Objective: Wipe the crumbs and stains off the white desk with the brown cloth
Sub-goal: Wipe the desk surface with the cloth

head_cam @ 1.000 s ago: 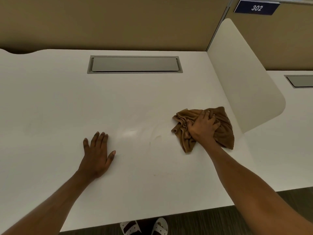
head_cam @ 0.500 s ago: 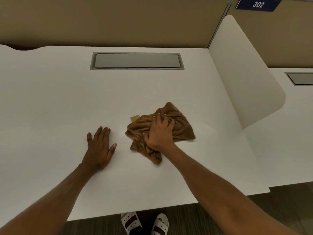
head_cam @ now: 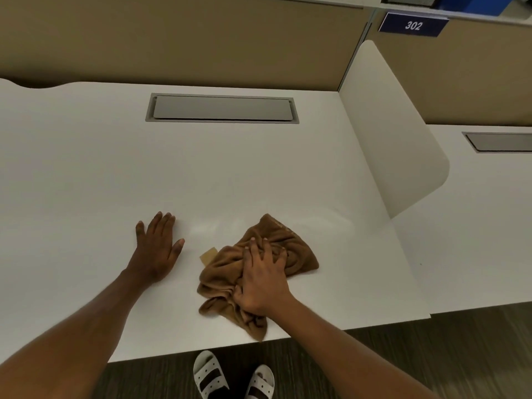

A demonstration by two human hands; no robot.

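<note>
The brown cloth [head_cam: 290, 249] lies bunched on the white desk [head_cam: 115, 174], close to the desk's front edge, with one corner reaching that edge. My right hand [head_cam: 263, 280] presses down on the cloth, fingers spread and gripping its folds. A pale tag on the cloth [head_cam: 208, 254] sticks out at its left. My left hand [head_cam: 158, 249] rests flat on the desk to the left of the cloth, fingers apart, holding nothing. I see no distinct crumbs; a faint sheen shows on the desk near the cloth.
A grey cable hatch [head_cam: 221, 108] is set into the back of the desk. A white rounded divider panel [head_cam: 397, 133] stands at the right, with a second desk [head_cam: 472, 226] beyond. A tan partition [head_cam: 172, 38] rises behind. My sandalled feet [head_cam: 233, 375] are below the edge.
My right hand has dragged the cloth from the right side by the divider to the left and then toward the front edge. My left hand has stayed flat in place.
</note>
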